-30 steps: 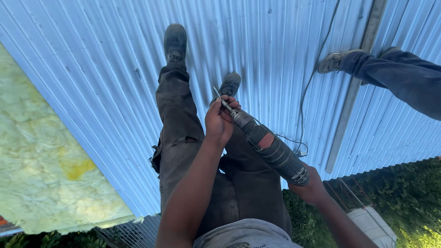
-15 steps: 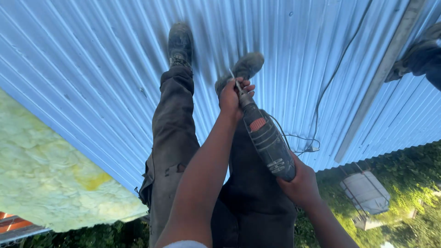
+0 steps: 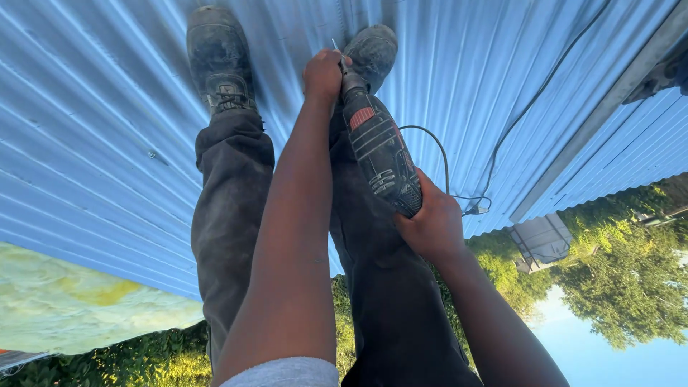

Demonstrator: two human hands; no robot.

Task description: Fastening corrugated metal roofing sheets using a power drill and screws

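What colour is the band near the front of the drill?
Red, a ribbed band on the mostly black power drill, seen best in the head view.

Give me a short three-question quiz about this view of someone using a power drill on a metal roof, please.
1. True or false: the left hand grips the front end of the power drill, near the bit.
2. Which hand holds the drill's rear handle? A) the right hand B) the left hand C) neither
3. What surface are the two shoes resting on?

Key:
1. True. The fingers of the left hand close around the drill's nose.
2. A. The right hand wraps the handle end, where the black cord trails off.
3. A blue corrugated metal roof.
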